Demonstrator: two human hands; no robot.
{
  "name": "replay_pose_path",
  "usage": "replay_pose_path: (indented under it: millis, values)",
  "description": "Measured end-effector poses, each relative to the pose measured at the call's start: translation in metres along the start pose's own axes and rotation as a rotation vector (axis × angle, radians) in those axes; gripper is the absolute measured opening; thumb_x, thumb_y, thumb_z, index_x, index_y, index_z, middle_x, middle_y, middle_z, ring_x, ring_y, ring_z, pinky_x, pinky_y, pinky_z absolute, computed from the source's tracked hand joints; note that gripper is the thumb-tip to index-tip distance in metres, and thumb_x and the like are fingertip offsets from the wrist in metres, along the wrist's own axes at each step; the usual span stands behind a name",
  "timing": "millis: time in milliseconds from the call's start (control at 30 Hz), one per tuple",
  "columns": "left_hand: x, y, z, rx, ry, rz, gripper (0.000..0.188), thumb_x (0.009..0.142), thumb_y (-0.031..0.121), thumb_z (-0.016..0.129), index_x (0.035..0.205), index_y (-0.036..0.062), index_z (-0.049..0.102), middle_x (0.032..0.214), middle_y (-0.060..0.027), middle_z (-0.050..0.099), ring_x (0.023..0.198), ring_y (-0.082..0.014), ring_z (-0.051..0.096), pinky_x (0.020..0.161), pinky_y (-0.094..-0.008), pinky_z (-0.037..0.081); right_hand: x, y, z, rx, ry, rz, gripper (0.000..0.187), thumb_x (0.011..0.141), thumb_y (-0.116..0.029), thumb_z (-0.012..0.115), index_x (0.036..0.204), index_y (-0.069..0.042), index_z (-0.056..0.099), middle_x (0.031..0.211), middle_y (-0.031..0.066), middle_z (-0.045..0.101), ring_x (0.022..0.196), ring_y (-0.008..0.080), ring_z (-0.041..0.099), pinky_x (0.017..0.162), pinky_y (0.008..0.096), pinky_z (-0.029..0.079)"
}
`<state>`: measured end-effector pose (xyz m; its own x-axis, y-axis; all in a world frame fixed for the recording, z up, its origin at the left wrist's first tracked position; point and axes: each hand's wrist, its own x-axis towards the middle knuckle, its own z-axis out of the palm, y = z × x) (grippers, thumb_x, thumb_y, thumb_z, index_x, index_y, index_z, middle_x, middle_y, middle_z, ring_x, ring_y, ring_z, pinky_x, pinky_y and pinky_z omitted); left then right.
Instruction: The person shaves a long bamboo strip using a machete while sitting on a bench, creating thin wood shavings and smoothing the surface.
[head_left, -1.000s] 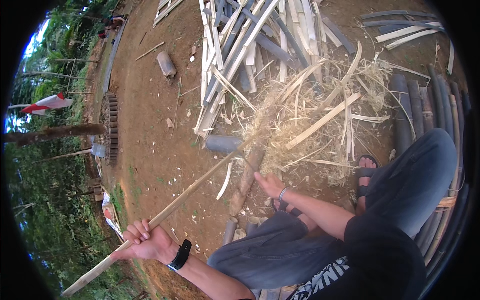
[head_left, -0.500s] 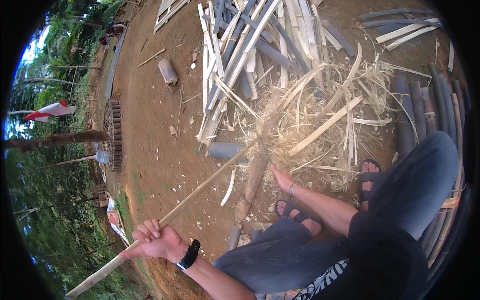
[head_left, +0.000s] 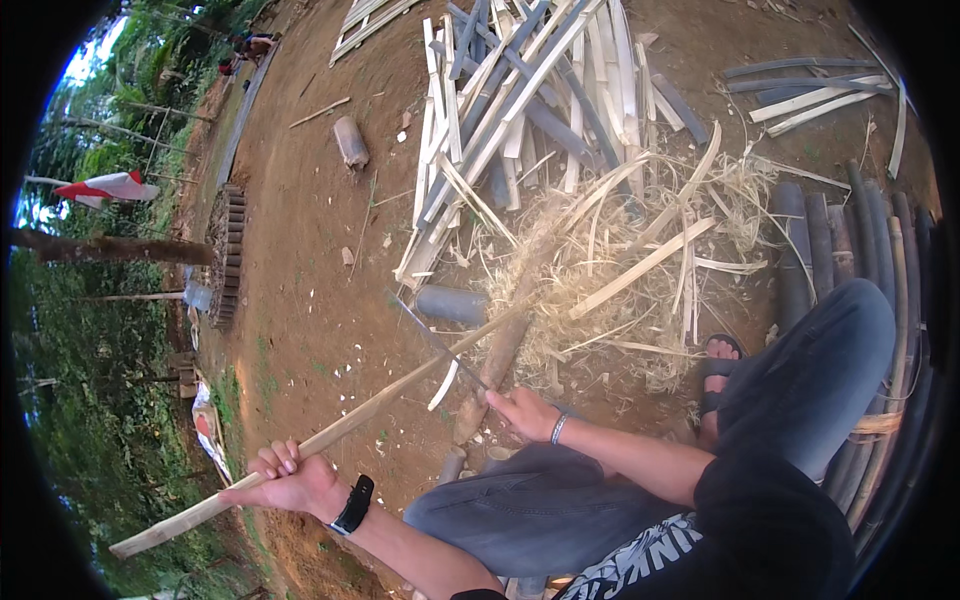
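Note:
My left hand (head_left: 297, 484) is closed around a long split bamboo strip (head_left: 376, 402) near its lower left end. The strip slants up to the right, its far end resting by a round log (head_left: 497, 365) on the ground. My right hand (head_left: 523, 412) grips a knife (head_left: 440, 345) whose handle is mostly hidden in the fist. Its thin blade points up and left and crosses the strip around the middle. A heap of pale shavings (head_left: 600, 270) lies around the log's far part.
Split bamboo pieces (head_left: 500, 100) are piled beyond the shavings. Dark bamboo poles (head_left: 870, 230) lie along my right side, and a short bamboo section (head_left: 450, 303) sits left of the log. A loose bamboo chunk (head_left: 351, 142) is on the dirt, with trees (head_left: 110, 420) at the far left.
My right hand has drawn the knife back toward me and left along the strip, and the blade has swung to point up-left. My left hand keeps its hold, shifting slightly left.

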<state>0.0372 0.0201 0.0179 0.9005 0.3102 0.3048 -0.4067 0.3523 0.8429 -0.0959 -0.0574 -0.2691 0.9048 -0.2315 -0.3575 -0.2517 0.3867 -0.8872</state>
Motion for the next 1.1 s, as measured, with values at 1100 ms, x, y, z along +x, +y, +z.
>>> replay_pose_path:
  millis: [1100]
  values:
    - [-0.048,-0.071,0.023,0.036,-0.163,-0.069,0.069,0.083,0.076,0.032,0.051,0.0155,0.028,0.047,0.0021,0.025,0.04,-0.0092,0.025,0.04,-0.0226,0.02,-0.019,0.026,-0.046,0.162,0.164,0.151,0.074,0.09,-0.066,0.034,0.044,-0.008,0.04,0.042,0.004,0.045,0.034,0.0152,0.045,0.036,0.0321,0.038]
